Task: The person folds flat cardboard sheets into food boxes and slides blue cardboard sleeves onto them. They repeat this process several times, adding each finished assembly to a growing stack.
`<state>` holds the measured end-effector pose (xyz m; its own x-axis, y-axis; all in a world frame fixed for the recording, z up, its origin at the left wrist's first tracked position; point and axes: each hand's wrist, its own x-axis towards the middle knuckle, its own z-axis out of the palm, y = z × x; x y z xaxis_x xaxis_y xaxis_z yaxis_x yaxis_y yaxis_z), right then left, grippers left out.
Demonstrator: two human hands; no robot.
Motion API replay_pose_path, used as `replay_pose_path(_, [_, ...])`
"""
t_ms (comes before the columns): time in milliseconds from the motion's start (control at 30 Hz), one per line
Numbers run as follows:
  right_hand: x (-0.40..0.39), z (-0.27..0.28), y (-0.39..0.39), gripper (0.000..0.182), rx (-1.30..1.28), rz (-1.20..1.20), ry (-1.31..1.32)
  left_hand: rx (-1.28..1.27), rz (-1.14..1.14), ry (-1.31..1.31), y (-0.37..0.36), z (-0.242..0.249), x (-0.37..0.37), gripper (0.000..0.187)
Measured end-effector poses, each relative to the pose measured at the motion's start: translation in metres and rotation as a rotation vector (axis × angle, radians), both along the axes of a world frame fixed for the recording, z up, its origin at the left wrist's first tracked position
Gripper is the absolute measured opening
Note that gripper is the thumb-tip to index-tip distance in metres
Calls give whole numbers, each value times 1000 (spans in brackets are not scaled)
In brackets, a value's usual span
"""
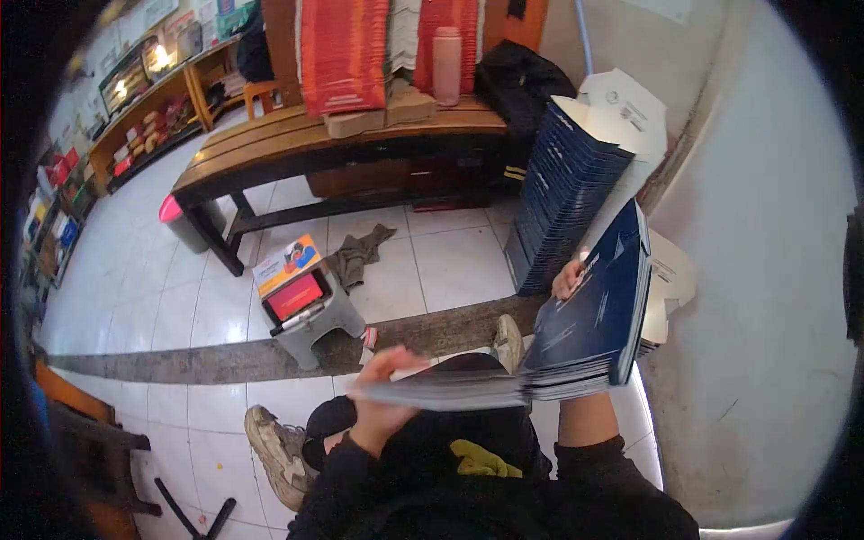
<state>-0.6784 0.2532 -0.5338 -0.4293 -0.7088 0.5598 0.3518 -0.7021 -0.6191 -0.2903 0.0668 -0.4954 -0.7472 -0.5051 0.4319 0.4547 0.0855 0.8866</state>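
Observation:
My right hand [569, 280] is wrapped round a thick bunch of dark blue printed folders [589, 306]. Its fingers show at the far edge, while the bunch hides the palm. From the lower edge of the bunch, a fanned layer of greyish sheets [450, 392] reaches left over my lap, blurred by motion. At the left end of that layer, my left hand [385, 405] grips it between thumb and fingers. Just beyond the bunch stands a tall stack of similar dark blue folders [571, 184] with cream flaps on top.
Ahead is a wooden bench [270, 144] with red-orange stacks [344, 58] and a pink bottle [446, 67]. A grey stool [324, 328] carries a box and a phone-like device. More cream flaps [670, 279] lie by the wall at right. A cloth [362, 254] lies on the tiles.

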Motion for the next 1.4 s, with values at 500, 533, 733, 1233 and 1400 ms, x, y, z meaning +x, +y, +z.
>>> replay_pose_path(500, [268, 9, 40, 38, 776, -760, 130, 29, 568, -490, 15, -16, 117, 58])
replay_pose_path(533, [270, 15, 42, 41, 720, -709, 73, -19, 555, -452, 12, -14, 124, 61])
replay_pose_path(733, [269, 48, 47, 33, 542, -583, 130, -9, 587, -323, 7, 23, 137, 64])
replay_pose_path(1233, [275, 60, 44, 54, 661, -723, 362, -123, 650, -420, 17, 25, 129, 59])
replay_pose_path(1400, [279, 29, 48, 67, 1063, -660, 642, -15, 510, -543, 10, -1, 144, 52])
